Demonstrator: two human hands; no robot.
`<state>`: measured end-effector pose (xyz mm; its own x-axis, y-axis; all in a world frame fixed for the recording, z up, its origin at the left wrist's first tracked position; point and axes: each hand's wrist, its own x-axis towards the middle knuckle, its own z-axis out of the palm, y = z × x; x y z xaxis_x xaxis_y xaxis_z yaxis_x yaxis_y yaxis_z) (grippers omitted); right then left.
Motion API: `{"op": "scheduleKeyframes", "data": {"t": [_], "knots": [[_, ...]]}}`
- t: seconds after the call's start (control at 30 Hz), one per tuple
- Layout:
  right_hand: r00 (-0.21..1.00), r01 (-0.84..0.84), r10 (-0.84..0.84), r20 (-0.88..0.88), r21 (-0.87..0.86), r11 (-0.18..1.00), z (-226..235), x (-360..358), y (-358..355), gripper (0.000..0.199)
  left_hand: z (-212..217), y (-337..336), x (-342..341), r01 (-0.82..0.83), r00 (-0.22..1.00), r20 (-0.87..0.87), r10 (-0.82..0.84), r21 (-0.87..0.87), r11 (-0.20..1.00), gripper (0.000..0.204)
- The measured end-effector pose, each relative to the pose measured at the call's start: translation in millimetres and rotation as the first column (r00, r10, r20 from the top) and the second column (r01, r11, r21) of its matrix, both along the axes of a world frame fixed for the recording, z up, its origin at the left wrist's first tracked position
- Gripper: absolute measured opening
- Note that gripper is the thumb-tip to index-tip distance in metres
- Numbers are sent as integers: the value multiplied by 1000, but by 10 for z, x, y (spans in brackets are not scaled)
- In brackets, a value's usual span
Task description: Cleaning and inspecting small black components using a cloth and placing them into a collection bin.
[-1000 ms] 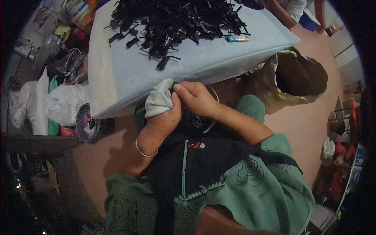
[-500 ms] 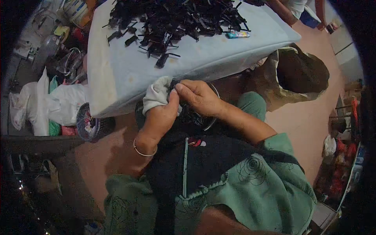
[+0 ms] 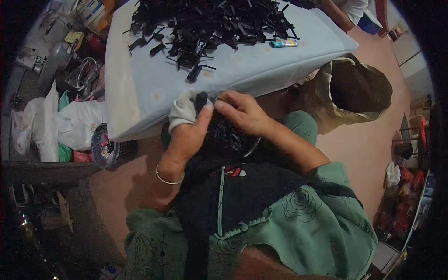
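My left hand [image 3: 187,140], its fingers covered by whitish cloth [image 3: 182,112], grips a small black plastic part [image 3: 201,100] between thumb and covered fingers. Close beside it, my right hand [image 3: 245,115] has thumb and fingertips pinched together; whatever lies in the pinch is too small to make out. Below both hands, a round container with a pale rim [image 3: 252,147] rests at my lap, holding black pieces [image 3: 227,136]. Beyond the hands, a large heap of similar black parts [image 3: 210,28] covers the far side of a padded, pale-blue surface [image 3: 140,88].
A small colourful packet [image 3: 284,43] lies by the heap. On the right stands a wide-mouthed sack [image 3: 322,100]. Another person's arm [image 3: 338,16] shows at the far right. At left are white plastic bags [image 3: 81,121] and a round basket [image 3: 106,147].
My hands have moved slightly apart, the right one drawing off to the right. The black part in my left hand now shows more fully, as do the pieces in the container.
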<state>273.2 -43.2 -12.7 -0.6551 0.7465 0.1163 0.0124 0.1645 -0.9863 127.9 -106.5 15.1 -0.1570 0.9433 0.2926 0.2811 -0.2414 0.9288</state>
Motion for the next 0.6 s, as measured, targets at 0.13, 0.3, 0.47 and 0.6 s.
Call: {"op": "scheduleKeyframes", "data": {"t": [0.13,0.3,0.47,0.6], "knots": [[954,-148,75,291,237,960,-2,127,43,19,63,-27,-56,37,959,280,43,-276,961,13],[1000,3,-8,9,465,885,85,131,88,14,92,-65,-40,-21,997,-71,1,-269,963,18],[998,-44,42,40,52,998,219,25,47,16,87,-62,29,114,992,-46,-120,-109,987,25],[997,-81,81,6,-18,997,155,39,40,21,175,-56,1,126,992,48,-118,-230,965,24]]}}
